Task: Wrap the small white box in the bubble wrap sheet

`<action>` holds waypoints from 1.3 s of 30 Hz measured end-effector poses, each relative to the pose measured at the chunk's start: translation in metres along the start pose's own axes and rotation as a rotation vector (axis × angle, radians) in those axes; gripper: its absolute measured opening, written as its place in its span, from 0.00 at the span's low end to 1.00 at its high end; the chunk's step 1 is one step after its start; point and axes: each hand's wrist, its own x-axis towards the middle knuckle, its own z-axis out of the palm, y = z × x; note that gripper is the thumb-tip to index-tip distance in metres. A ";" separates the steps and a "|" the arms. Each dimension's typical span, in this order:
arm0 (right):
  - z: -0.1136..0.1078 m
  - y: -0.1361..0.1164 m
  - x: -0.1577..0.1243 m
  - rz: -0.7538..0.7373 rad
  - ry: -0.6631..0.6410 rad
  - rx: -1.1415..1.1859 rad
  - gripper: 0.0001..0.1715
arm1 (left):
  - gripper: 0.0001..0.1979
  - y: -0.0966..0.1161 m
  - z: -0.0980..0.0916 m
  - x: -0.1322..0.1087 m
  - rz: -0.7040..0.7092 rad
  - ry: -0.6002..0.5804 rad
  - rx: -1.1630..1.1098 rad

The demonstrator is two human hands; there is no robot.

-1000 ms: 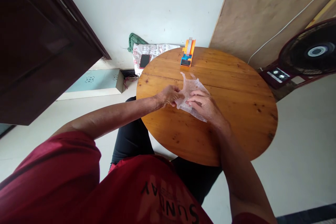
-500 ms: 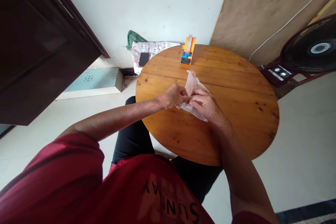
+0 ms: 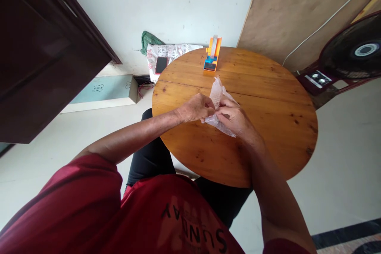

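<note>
A thin clear plastic bag [image 3: 217, 93] is held over the middle of a round wooden table [image 3: 268, 99]. My left hand [image 3: 198, 108] pinches its left edge with fingers closed. My right hand [image 3: 233, 117] grips the bag from the right, fingers curled on the plastic. The two hands nearly touch, and the bag's upper end sticks up between them while its lower end lies under my right hand.
An orange and blue holder [image 3: 212, 59] stands at the table's far edge. On the floor beyond lie a printed sack [image 3: 172, 52] with a black phone [image 3: 161, 64] and a green cloth [image 3: 148, 40]. A dark cabinet [image 3: 44, 47] is at left, a fan [image 3: 354, 53] at right.
The bag lay spread flat a second ago. My hands have drawn together and gathered it into a narrower, upright fold.
</note>
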 end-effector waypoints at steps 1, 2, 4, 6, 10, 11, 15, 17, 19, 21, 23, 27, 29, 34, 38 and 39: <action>-0.001 -0.001 -0.001 0.012 -0.001 0.006 0.12 | 0.07 -0.001 -0.001 -0.001 0.002 -0.020 -0.015; -0.002 -0.001 -0.001 0.025 -0.005 0.015 0.11 | 0.07 -0.002 -0.003 -0.002 0.008 -0.033 -0.024; -0.005 -0.002 -0.004 0.059 -0.002 0.039 0.08 | 0.09 -0.004 -0.003 -0.003 0.032 -0.044 -0.016; -0.009 -0.002 -0.006 0.103 0.021 0.080 0.04 | 0.09 -0.008 -0.002 -0.005 0.084 -0.051 0.027; -0.017 -0.001 -0.010 0.220 0.033 0.164 0.06 | 0.09 -0.013 0.003 -0.004 0.248 -0.040 0.170; -0.019 -0.001 -0.010 0.237 0.030 0.174 0.05 | 0.10 -0.014 0.003 -0.004 0.301 -0.033 0.224; -0.027 -0.004 -0.011 0.264 0.018 0.168 0.03 | 0.13 -0.024 0.002 -0.001 0.528 -0.030 0.432; -0.031 -0.006 -0.011 0.287 0.013 0.154 0.02 | 0.12 -0.031 -0.001 0.000 0.624 -0.035 0.487; -0.033 -0.007 -0.011 0.310 0.023 0.148 0.03 | 0.11 -0.038 -0.002 0.003 0.714 -0.016 0.530; -0.035 -0.009 -0.011 0.333 0.041 0.155 0.03 | 0.11 -0.044 -0.003 0.007 0.810 0.020 0.558; -0.036 -0.012 -0.011 0.350 0.056 0.174 0.04 | 0.12 -0.047 -0.004 0.012 0.895 0.042 0.541; -0.035 -0.019 -0.009 0.390 0.050 0.225 0.05 | 0.08 -0.051 -0.011 0.019 0.997 -0.017 0.389; -0.032 -0.022 -0.008 0.418 0.028 0.236 0.05 | 0.08 -0.054 -0.015 0.017 1.033 -0.054 0.348; -0.026 -0.021 -0.007 0.494 -0.023 0.248 0.11 | 0.16 -0.065 -0.011 0.008 1.065 0.043 0.423; -0.023 -0.017 -0.008 0.492 -0.036 0.276 0.15 | 0.03 -0.073 0.005 0.001 0.995 0.262 0.334; -0.023 -0.017 -0.009 0.491 -0.038 0.283 0.16 | 0.02 -0.075 0.009 -0.001 0.959 0.308 0.286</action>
